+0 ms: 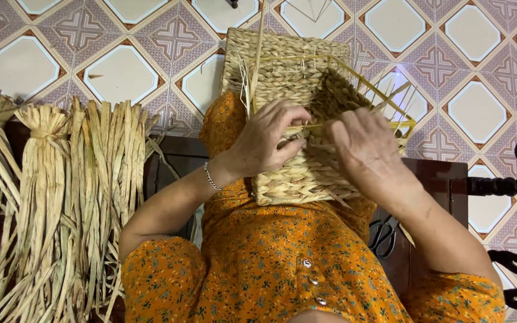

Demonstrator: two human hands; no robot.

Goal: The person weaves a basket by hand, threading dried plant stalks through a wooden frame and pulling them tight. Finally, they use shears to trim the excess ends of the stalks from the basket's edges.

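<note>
Here we pinch a thin yellow strand between both hands, left hand and right hand closed on it, over the woven basket resting on our lap, dried straw bundles lying left.

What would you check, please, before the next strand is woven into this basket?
1. Left hand steadies the woven basket: ok.
2. Right hand is on the working strand: ok.
3. Basket rests on the lap: ok.
4. Spare straw bundles lie beside the left arm: ok.
5. Scissors lie by the right arm: ok.
6. Strand is pulled tight: cannot tell.
</note>
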